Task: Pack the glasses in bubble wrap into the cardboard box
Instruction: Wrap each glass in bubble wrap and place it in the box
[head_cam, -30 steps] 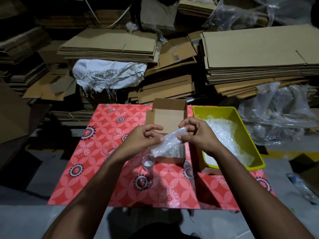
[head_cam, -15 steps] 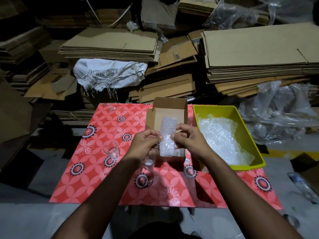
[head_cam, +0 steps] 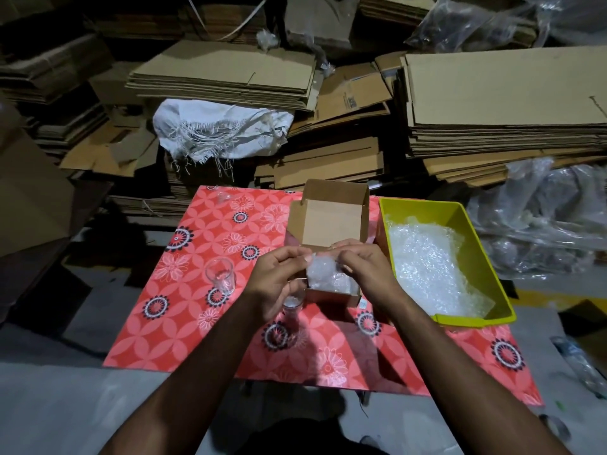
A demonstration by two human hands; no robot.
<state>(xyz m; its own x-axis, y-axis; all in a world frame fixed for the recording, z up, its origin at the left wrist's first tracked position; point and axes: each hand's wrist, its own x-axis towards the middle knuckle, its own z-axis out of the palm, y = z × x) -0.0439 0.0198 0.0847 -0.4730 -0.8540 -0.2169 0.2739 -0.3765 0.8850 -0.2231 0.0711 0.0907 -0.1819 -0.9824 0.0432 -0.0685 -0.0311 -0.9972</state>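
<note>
Nearest, two bare forearms reach out over a red flower-patterned cloth [head_cam: 184, 310] that covers a low table. Both hands meet over the open cardboard box [head_cam: 331, 221]. The left hand [head_cam: 279, 280] has its fingers curled, thumb and fingertips pinching the left edge of a bubble-wrapped bundle [head_cam: 323, 274]; the right hand [head_cam: 368, 270] pinches the bundle's right side the same way. The bundle sits low in the front part of the box, with more bubble wrap showing inside beside it toward the right wall. Whether a glass is inside the wrapping I cannot make out. The box's lid flap stands upright at the back, its pale inner face bare.

Just below the left hand, an unwrapped clear glass [head_cam: 292, 315] stands on the cloth, partly hidden by the wrist. A second clear glass [head_cam: 220, 279] stands upright to the left, well apart from the box.

Right of the box, nearly touching it, is a yellow-green plastic bin [head_cam: 423, 208] holding loose sheets of bubble wrap [head_cam: 427, 270] that fill most of its floor.

Beyond the table, stacks of flattened cardboard [head_cam: 505, 93] rise on the right and centre, a frayed white woven sack [head_cam: 223, 129] lies draped over a pile, and crumpled clear plastic bags [head_cam: 542, 224] are heaped at the far right.
</note>
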